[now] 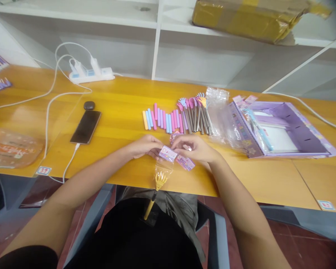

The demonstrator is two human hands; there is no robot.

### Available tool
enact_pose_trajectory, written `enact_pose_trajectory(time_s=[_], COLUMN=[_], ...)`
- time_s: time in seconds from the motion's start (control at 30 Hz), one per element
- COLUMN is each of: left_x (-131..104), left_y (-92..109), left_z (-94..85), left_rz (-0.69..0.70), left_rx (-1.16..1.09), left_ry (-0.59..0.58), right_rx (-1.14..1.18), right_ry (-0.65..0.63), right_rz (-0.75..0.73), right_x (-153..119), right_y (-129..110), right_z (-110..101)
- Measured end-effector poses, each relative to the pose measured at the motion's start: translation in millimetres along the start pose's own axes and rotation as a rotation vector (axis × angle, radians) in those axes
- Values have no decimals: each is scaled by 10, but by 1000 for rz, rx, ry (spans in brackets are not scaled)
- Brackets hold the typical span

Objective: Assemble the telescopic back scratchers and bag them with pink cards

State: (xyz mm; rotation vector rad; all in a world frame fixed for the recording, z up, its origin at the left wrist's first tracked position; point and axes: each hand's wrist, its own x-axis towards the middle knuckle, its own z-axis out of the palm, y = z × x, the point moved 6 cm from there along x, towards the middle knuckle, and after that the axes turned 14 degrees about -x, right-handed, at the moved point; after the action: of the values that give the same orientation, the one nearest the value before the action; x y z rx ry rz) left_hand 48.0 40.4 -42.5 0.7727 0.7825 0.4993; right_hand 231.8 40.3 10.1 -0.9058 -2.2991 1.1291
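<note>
A folded pastel card (168,153) tops a clear plastic bag (164,170), and the two hang down over the table's front edge. Inside the bag is a yellow back scratcher (160,181) with a hand-shaped head and a yellow grip. My left hand (148,146) pinches the card's left side. At the card's right side, the fingers of my right hand (195,148) are closed on it too. More printed cards (185,163) lie beneath and beside my right hand. A small pale piece shows by my right fingers, too blurred to name.
Beyond my hands lie coloured grip sleeves (164,118) and a bunch of metal-stemmed back scratchers (197,114). Clear bags (220,117) sit beside a purple box (313,129). To the left are a phone (86,127), a black mouse-like object (89,105) and a power strip (92,76) with cables.
</note>
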Motion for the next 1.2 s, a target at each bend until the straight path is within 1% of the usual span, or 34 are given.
enact_pose_trajectory(time_s=[0.17,0.27,0.33,0.47,0.57,0.67,0.8,1.0,1.2], left_x=[5,-1,-6,-15,-22,-26,-20,-12,-21], left_y=[1,5,3,2,5,13,16,3,-3], left_z=[-37,-27,-16,-14,4,17,18,-5,-19], left_rz=[8,5,-2,-5,-7,-5,-6,-10,-14], left_rx=[-35,-37,-19,7,5,3,-11,-19,3], left_ry=[63,51,31,22,-7,-30,-42,-21,30], right_rx=[-40,-50,-26,98,175,200,166,28,-17], right_ry=[-17,-2,12,26,28,25,36,1,24], right_rz=[-71,-80,-34,107,144,134,107,48,11], right_x=[32,47,51,45,43,41,33,37,38], right_y=[-60,-54,-11,106,135,120,96,48,-4], right_z=[-11,8,39,140,197,206,163,130,83])
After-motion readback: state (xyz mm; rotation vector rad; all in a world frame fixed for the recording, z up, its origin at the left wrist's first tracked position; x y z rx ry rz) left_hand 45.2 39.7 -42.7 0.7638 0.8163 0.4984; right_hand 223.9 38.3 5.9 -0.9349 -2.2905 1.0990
